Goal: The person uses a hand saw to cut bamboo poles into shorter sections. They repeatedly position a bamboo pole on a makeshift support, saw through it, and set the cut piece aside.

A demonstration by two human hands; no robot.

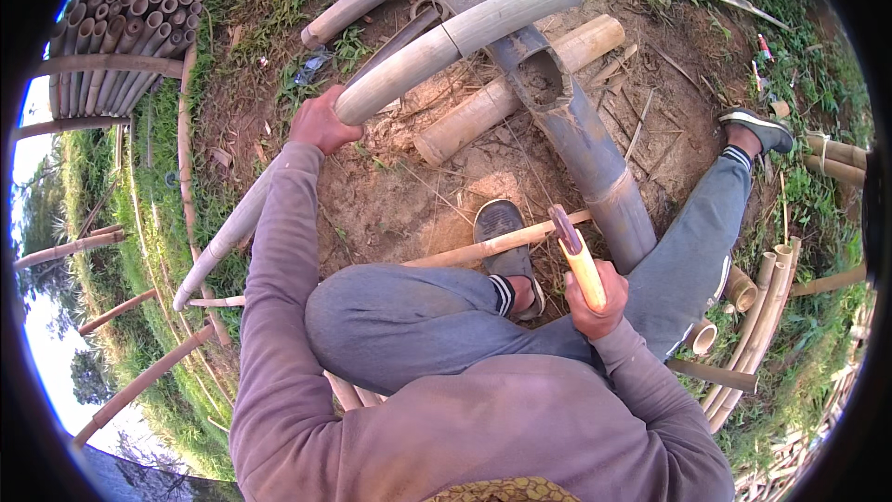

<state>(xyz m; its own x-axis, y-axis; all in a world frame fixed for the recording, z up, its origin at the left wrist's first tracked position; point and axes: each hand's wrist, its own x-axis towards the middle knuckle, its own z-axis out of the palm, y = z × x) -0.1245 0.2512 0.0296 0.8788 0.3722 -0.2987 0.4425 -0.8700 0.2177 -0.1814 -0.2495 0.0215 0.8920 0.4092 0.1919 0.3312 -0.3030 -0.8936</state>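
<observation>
Left hand: at 10 o'clock from centre of view, this hand is curled firmly around the near end of the pole.
Pole: the long pale pole arcs from 11 to 2 o'clock, crossing over the tube; whether they touch I cannot tell.
Right hand: at 4 o'clock, this hand is closed tightly around the tool.
Tool: its light handle points up toward 12, with a dark tip; its kind is hard to tell.
Tube: the thick grey tube runs from 12 to 3 o'clock, an open notch cut in its upper side.
Log: a short tan log passes beneath the tube, toward 1 o'clock.
Ground: brown soil with pale shavings; a shoe stands just off centre toward 3.
Stack: bundled bamboo at 10 o'clock, far out.
</observation>
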